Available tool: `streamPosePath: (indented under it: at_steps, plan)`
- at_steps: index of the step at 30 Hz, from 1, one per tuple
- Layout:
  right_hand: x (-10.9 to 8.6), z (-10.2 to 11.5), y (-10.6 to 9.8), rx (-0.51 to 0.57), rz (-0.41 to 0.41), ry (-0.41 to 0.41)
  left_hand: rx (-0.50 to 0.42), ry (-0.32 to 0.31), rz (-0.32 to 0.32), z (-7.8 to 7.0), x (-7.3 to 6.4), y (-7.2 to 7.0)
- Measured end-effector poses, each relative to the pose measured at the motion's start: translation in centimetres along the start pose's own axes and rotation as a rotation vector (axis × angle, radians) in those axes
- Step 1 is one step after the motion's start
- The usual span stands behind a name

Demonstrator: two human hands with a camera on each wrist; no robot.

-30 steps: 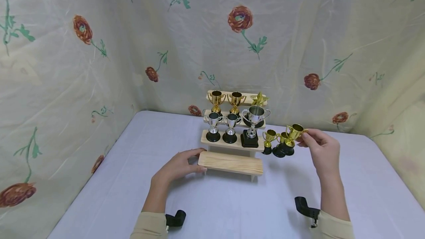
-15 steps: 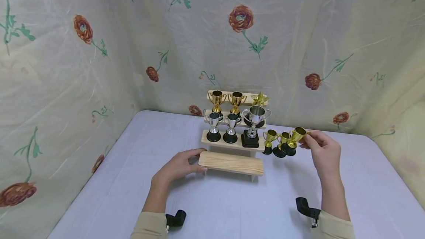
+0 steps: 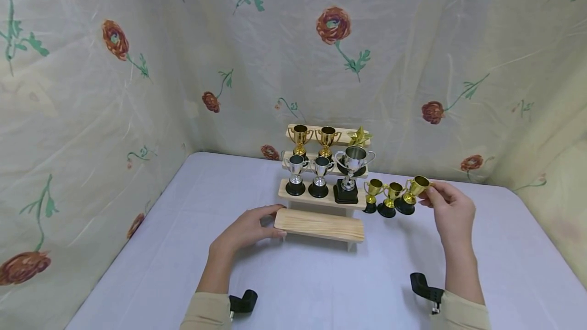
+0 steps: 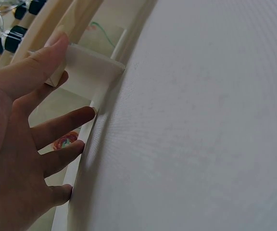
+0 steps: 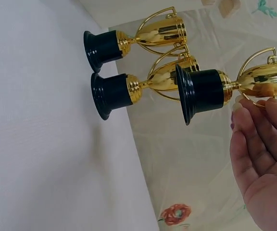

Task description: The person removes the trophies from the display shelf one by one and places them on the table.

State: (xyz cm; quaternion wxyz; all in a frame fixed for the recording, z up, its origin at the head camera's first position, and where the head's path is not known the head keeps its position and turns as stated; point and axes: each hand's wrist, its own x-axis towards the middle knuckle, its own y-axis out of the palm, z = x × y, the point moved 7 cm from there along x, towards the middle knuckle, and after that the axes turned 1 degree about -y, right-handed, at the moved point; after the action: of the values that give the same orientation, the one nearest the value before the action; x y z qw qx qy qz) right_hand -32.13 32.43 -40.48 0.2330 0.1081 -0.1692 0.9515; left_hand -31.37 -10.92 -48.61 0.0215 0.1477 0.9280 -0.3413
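My right hand (image 3: 454, 210) pinches a small gold trophy cup (image 3: 416, 187) with a black base by its handle. In the head view that cup leans to the right; the right wrist view shows its base (image 5: 203, 91) off the tablecloth. Just left of it, two matching gold cups stand on the table, the nearer one (image 3: 392, 195) beside the other (image 3: 372, 190). With thumb and index finger my left hand (image 3: 245, 228) grips the left end of the lowest step (image 3: 318, 224) of a wooden tiered display stand. Its other fingers are spread in the left wrist view.
Two small silver cups (image 3: 295, 167) and a larger silver trophy (image 3: 353, 162) stand on the step above. Behind them are two gold cups (image 3: 300, 136) and a gold star trophy (image 3: 359, 137). A flowered curtain (image 3: 385, 65) hangs along the back of the white-covered table (image 3: 192, 192).
My right hand has moved slightly right with the gold trophy cup, opening a gap from the cup it overlapped. The left hand keeps its grip on the stand.
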Motion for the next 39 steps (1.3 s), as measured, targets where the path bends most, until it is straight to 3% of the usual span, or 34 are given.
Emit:
streamPosePath:
  at_steps: [14, 22, 39]
  plan:
    - [0.3, -1.1, -0.2, -0.085, -0.011, 0.034, -0.008, 0.003, -0.013, -0.3, -0.2, -0.3]
    - [0.6, -2.6, 0.0, -0.153, 0.037, 0.105, -0.005, 0.004, -0.014, -0.2, 0.0, -0.3]
    - [0.5, -5.3, 0.6, -0.139, 0.069, 0.143, 0.001, -0.014, -0.001, 0.0, -0.1, 0.0]
